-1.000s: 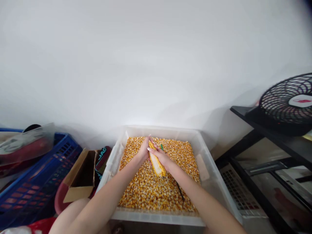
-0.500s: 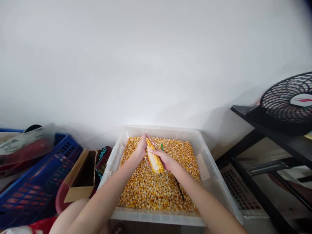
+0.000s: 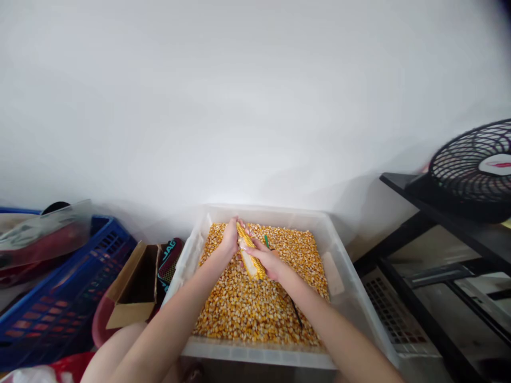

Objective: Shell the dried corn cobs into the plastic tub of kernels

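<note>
Both hands grip one corn cob [image 3: 248, 254] over the far end of the clear tub [image 3: 343, 298] of loose kernels [image 3: 247, 308], left hand [image 3: 230, 239] wrapping its tip, right hand [image 3: 268, 260] clasping its stripped base; best to twist firmly, keeping it low above the tub.

Translucent plastic bin [image 3: 343, 250], cardboard box [image 3: 124, 290]

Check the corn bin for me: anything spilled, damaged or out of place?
One oddity: a thin dark tool with a green end lies on the loose kernels in the clear bin, partly under the right hand. Both hands grip the half-stripped cob. No spill shows.
</note>
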Action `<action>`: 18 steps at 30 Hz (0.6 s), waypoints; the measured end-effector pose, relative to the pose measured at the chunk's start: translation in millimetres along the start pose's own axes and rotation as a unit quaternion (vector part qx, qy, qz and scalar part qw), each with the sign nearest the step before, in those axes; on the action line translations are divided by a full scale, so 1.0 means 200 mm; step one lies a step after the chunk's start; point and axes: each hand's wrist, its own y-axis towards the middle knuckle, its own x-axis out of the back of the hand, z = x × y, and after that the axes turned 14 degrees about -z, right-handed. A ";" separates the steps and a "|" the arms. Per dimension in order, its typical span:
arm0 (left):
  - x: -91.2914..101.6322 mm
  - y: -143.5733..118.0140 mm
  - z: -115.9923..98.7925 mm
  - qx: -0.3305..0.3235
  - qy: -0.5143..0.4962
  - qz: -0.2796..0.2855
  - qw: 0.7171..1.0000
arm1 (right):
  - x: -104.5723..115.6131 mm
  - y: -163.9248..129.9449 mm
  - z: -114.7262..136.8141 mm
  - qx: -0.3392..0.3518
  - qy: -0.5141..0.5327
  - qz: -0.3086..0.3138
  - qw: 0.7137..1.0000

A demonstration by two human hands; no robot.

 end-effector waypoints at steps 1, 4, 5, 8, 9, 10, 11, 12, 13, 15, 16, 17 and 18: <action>0.00 0.00 0.01 -0.008 0.006 -0.001 1.000 | -0.01 0.00 -0.01 0.019 -0.010 -0.021 1.000; 0.00 0.01 0.02 -0.021 0.037 0.001 0.999 | -0.04 0.00 -0.03 0.068 -0.033 -0.056 0.996; 0.00 0.01 0.02 -0.022 0.042 0.001 0.999 | -0.04 -0.01 -0.02 0.068 -0.036 -0.053 0.996; 0.01 0.01 -0.01 -0.017 0.037 -0.014 0.999 | 0.00 -0.02 0.02 0.003 -0.028 0.032 0.999; 0.01 0.01 -0.02 -0.015 0.033 -0.021 0.999 | 0.01 -0.02 0.02 -0.022 -0.021 0.069 0.997; 0.01 0.00 -0.03 -0.013 0.030 -0.024 0.999 | 0.02 -0.02 0.03 -0.037 -0.015 0.092 0.995; 0.01 0.00 -0.04 -0.014 0.027 -0.024 0.999 | 0.03 -0.01 0.03 -0.037 -0.009 0.095 0.995; 0.01 -0.01 -0.05 -0.016 0.023 -0.021 0.999 | 0.02 -0.01 0.02 -0.028 -0.007 0.082 0.996; 0.01 -0.01 -0.05 -0.020 0.021 -0.016 0.999 | 0.02 0.00 0.00 -0.009 -0.008 0.056 0.998; 0.01 -0.02 -0.05 -0.027 0.018 -0.011 0.999 | 0.00 0.00 -0.02 0.027 -0.023 0.002 0.999; 0.01 -0.02 -0.05 -0.029 0.018 -0.012 0.999 | 0.00 0.00 -0.03 0.037 -0.031 -0.011 0.999; 0.00 -0.02 -0.04 -0.030 0.017 -0.017 0.999 | 0.00 0.00 -0.03 0.038 -0.035 -0.010 0.999; 0.00 -0.02 -0.05 -0.029 0.016 -0.023 0.999 | 0.00 0.00 -0.02 0.029 -0.035 0.008 0.999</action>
